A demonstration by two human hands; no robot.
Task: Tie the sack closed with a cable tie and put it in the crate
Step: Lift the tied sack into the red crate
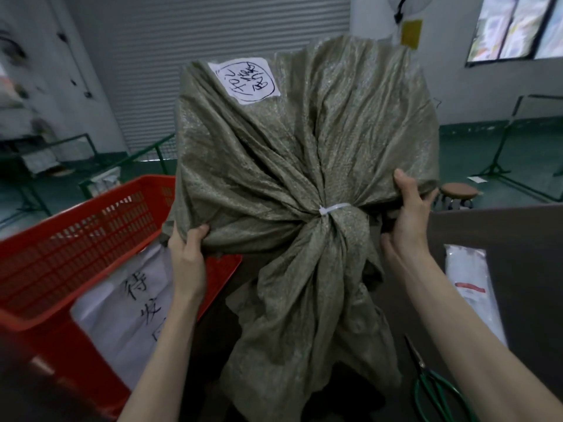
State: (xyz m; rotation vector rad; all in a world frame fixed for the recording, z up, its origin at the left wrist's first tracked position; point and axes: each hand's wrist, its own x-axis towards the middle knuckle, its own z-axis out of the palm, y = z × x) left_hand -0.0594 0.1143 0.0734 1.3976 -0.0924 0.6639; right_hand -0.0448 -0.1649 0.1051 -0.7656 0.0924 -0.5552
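Two hands clutch the sack [304, 153]: left hand [187, 254] and right hand [408, 214] pinching woven cloth, fingertips buried; white cable tie [333, 208] cinches the neck.

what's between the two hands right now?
Head view: the tied sack, its neck cinched by the white cable tie. Left hand and right hand grip its opposite sides.

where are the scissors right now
In the head view the green-handled scissors lie at the lower right on the dark table, just below the white packet and beside the person's right forearm, right of the sack.
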